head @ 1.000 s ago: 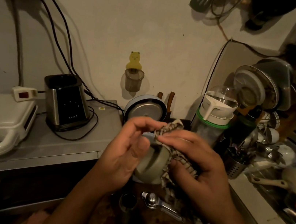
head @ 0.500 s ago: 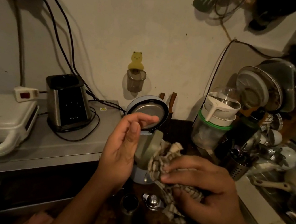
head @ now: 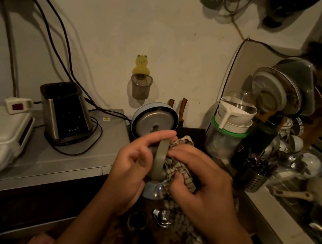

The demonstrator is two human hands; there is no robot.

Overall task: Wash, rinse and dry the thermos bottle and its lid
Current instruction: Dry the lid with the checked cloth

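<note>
I see the lid (head: 159, 161) above the bench (head: 79, 159), my left hand (head: 129, 171) fingers curled round its rim; right hand (head: 203, 182) grips the checked cloth (head: 178, 166). Likely light, rigid, damp-slippery: hold the rim.

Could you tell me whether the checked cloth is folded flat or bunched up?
Bunched: the right hand grips the checked cloth crumpled against the thermos lid.

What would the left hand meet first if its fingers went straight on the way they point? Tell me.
Probably the checked cloth wrapped in the right hand; the left hand fingers point right across the grey-green lid. Depth is unclear.
</note>
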